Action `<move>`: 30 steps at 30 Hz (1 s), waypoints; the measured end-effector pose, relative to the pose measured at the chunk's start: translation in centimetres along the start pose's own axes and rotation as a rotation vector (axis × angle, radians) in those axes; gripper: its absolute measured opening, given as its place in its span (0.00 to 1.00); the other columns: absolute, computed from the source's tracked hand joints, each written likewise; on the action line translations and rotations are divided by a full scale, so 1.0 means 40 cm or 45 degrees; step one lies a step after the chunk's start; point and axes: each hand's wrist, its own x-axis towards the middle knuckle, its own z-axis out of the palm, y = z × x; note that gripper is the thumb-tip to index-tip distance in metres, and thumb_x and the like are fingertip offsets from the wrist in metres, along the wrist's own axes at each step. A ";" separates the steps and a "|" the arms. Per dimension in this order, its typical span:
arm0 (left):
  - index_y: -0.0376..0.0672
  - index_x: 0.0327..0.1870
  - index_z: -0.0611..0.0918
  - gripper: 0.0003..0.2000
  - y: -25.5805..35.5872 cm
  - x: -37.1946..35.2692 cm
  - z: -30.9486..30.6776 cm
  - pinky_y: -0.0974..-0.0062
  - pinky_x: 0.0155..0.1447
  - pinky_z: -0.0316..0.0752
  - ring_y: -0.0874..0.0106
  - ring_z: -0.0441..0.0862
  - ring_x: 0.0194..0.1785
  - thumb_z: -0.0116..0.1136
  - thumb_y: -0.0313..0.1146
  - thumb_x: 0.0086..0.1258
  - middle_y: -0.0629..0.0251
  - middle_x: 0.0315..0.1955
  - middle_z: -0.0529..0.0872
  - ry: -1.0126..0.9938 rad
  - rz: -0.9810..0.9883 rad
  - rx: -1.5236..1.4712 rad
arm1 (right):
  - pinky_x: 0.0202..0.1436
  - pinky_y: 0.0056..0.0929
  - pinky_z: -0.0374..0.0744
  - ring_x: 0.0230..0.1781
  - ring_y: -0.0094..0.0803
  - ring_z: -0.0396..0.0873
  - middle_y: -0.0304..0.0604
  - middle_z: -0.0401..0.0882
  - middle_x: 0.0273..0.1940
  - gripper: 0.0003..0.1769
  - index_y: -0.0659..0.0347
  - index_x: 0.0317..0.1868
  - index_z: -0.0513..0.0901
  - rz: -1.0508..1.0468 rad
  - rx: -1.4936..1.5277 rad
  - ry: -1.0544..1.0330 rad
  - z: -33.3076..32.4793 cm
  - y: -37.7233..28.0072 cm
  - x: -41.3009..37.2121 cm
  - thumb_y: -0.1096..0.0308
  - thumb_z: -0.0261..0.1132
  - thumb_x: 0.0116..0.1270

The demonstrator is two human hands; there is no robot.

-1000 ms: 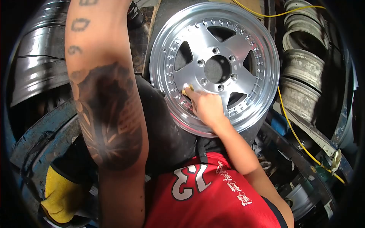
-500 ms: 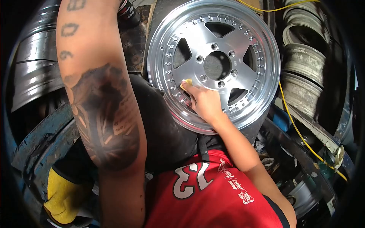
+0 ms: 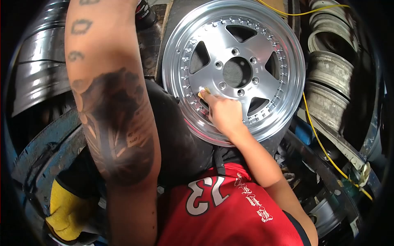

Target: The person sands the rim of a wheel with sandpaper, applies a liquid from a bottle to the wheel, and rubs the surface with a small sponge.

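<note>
My right hand (image 3: pixel 226 113) lies over the lower left of a shiny silver alloy wheel (image 3: pixel 269 84), fingers pressed together on a small yellow pad or cloth (image 3: pixel 204 93). The pad sits against the wheel face, between a window opening and the ring of small bolts along the rim. The wheel rests face up, with a round centre bore and several lug holes around it. My tattooed left arm (image 3: pixel 113 102) stretches up the left side of the view; its hand is beyond the top edge.
Bare, worn wheel barrels (image 3: pixel 328 74) are stacked at the right. A yellow cable (image 3: pixel 316 129) runs past them. Large shiny metal drums (image 3: pixel 43 74) stand at the left, and a yellow towel (image 3: pixel 65 209) hangs at lower left. A dark can (image 3: pixel 144 15) is near the top.
The view has shifted slightly, so the wheel and my left arm appear a little further right. My right hand keeps the pad at nearly the same spot on the wheel.
</note>
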 end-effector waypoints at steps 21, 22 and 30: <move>0.48 0.47 0.89 0.12 -0.011 0.006 -0.006 0.90 0.26 0.64 0.91 0.75 0.28 0.60 0.44 0.80 0.79 0.32 0.87 0.008 0.009 -0.010 | 0.29 0.36 0.82 0.26 0.36 0.87 0.39 0.86 0.31 0.26 0.54 0.63 0.86 -0.186 -0.188 0.092 -0.013 0.003 0.014 0.69 0.64 0.62; 0.48 0.47 0.89 0.12 -0.012 0.006 -0.005 0.90 0.26 0.64 0.91 0.75 0.28 0.60 0.44 0.80 0.79 0.32 0.87 0.006 0.013 -0.016 | 0.30 0.37 0.83 0.27 0.37 0.87 0.40 0.86 0.32 0.25 0.55 0.62 0.86 -0.177 -0.311 0.010 0.016 -0.003 -0.001 0.69 0.64 0.63; 0.48 0.48 0.89 0.12 -0.018 0.011 -0.009 0.90 0.26 0.64 0.91 0.75 0.28 0.60 0.44 0.80 0.78 0.33 0.88 0.015 0.012 -0.017 | 0.29 0.40 0.83 0.26 0.40 0.87 0.43 0.87 0.33 0.26 0.52 0.64 0.84 -0.090 -0.209 -0.115 0.010 -0.003 0.003 0.70 0.64 0.64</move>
